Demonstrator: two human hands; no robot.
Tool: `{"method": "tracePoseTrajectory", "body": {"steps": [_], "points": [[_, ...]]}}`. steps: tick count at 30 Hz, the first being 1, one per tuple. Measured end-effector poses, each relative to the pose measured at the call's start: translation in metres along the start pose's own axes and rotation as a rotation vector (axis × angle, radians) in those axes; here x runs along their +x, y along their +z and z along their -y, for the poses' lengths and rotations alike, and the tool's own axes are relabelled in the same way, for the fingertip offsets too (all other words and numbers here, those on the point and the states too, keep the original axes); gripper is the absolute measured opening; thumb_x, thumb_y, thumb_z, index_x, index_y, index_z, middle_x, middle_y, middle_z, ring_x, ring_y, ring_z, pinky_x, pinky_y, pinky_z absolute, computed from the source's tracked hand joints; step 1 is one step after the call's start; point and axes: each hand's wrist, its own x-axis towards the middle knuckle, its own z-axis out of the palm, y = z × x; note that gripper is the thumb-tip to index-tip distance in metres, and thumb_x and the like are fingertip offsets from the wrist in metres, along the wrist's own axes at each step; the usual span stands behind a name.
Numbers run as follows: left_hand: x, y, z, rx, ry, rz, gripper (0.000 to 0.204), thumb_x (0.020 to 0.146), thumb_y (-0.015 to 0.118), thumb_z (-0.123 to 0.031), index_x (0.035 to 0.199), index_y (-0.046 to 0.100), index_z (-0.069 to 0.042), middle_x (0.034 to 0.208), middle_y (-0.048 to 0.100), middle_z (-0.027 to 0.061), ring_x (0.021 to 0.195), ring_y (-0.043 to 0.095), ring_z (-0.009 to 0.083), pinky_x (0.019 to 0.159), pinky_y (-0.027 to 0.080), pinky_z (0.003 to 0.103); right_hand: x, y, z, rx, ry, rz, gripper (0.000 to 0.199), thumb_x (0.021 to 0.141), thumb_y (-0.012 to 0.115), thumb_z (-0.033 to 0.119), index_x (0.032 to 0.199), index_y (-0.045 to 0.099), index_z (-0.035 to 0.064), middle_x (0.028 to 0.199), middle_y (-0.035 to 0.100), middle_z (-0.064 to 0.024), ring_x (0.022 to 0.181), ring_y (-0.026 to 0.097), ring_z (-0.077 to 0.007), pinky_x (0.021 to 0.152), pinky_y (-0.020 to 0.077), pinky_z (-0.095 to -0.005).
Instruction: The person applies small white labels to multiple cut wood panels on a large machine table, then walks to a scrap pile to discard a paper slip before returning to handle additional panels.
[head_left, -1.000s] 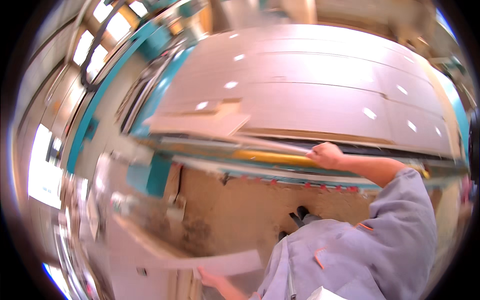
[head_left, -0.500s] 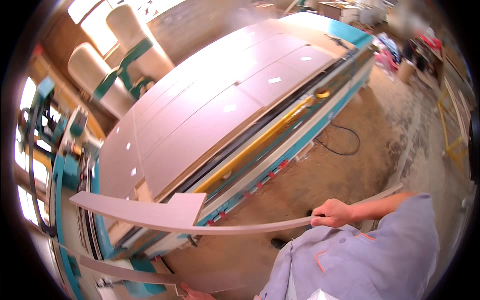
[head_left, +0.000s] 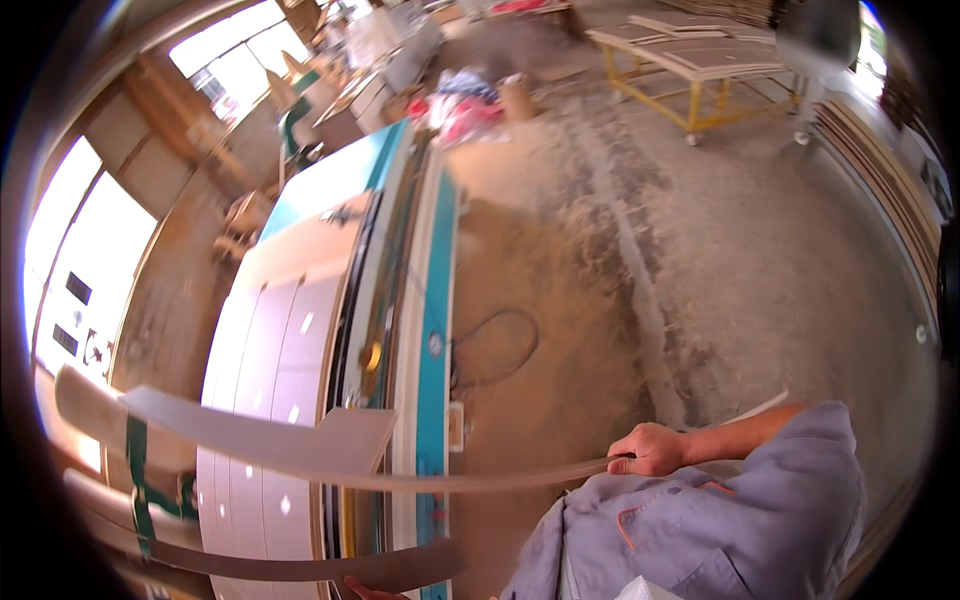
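Observation:
My right hand (head_left: 648,449) grips the end of a long thin strip of board (head_left: 300,448) that stretches left across the view and widens into an L-shaped offcut. A second narrow strip (head_left: 300,570) runs along the bottom; my left hand (head_left: 362,591) shows only as fingertips at the lower edge, touching or holding that strip. Both strips hang over the teal-framed cutting machine table (head_left: 435,300), whose bed carries pale cut panels (head_left: 270,340). My blue-grey shirt sleeve fills the lower right.
A sawdust-covered concrete floor (head_left: 640,240) spreads to the right, with a black cable loop (head_left: 495,345) beside the machine. A yellow-framed cart with stacked boards (head_left: 700,60) stands at the back. Bright windows (head_left: 70,270) lie on the left, and stacked panels line the right wall.
The view has swung right, away from the machine bed toward the floor. Both strips have come off the table with my hands; my right hand kept its hold on the long strip.

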Motion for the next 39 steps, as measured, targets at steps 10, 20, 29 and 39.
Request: {"method": "tracePoseTrajectory", "body": {"steps": [10, 20, 29, 39], "points": [[-0.107, 0.352, -0.122, -0.193, 0.042, 0.523, 0.034, 0.087, 0.061, -0.023, 0.096, 0.065, 0.010, 0.080, 0.067, 0.0134, 0.070, 0.062, 0.0222, 0.065, 0.051, 0.035, 0.023, -0.087, -0.145, 0.180, 0.564, -0.647, 0.039, 0.090, 0.055, 0.037, 0.080, 0.062, 0.0000, 0.069, 0.060, -0.0195, 0.064, 0.059, -0.0340, 0.060, 0.0448, -0.0405], [-0.211, 0.668, -0.230, -0.313, 0.150, 1.125, 0.024, 0.082, 0.060, -0.011, 0.096, 0.067, 0.007, 0.081, 0.068, 0.0079, 0.075, 0.062, 0.0161, 0.067, 0.050, 0.031, 0.076, -0.163, -0.342, -0.232, 1.344, -0.491, 0.033, 0.090, 0.047, 0.027, 0.089, 0.068, 0.0010, 0.080, 0.066, -0.0202, 0.082, 0.066, -0.0345, 0.071, 0.0515, -0.0436], [-0.277, 0.913, -0.261, 0.013, 0.393, 1.446, 0.032, 0.079, 0.072, -0.021, 0.094, 0.067, 0.007, 0.081, 0.069, 0.0105, 0.073, 0.063, 0.0176, 0.066, 0.050, 0.035, 0.031, -0.148, -0.338, 0.644, 1.683, -0.731, 0.016, 0.087, 0.054, 0.019, 0.077, 0.058, 0.0067, 0.069, 0.057, -0.0093, 0.062, 0.058, -0.0226, 0.050, 0.0439, -0.0391], [-0.328, 1.103, -0.301, 0.489, 0.372, 1.712, 0.039, 0.072, 0.075, -0.028, 0.093, 0.070, 0.004, 0.083, 0.070, 0.0150, 0.077, 0.068, 0.0249, 0.070, 0.053, 0.038, 0.185, -0.354, -0.381, 1.185, 1.815, -1.346, 0.019, 0.087, 0.053, 0.021, 0.072, 0.048, 0.0105, 0.056, 0.045, -0.0059, 0.046, 0.044, -0.0202, 0.039, 0.0318, -0.0366]]}}
